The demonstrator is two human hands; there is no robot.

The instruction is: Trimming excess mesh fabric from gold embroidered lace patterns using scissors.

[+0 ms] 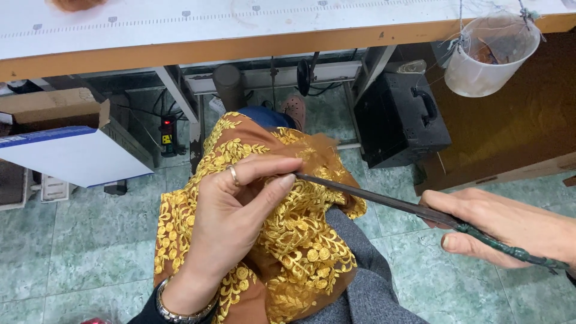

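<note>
**A:** Biggest thing first: the desk [180, 42] runs across the top, and a black case [399, 117] sits on the green tiled floor [78, 252] under it. Where's your fabric?

**B:** The brown fabric with gold embroidery [288, 240] is draped over your lap. Your left hand [231, 222] pinches a fold of it, fingers [273, 186] clamped. Your right hand [510, 225] is clenched around the green handles of long scissors [384, 199], whose tips reach the fabric beside your left fingertips.
</note>
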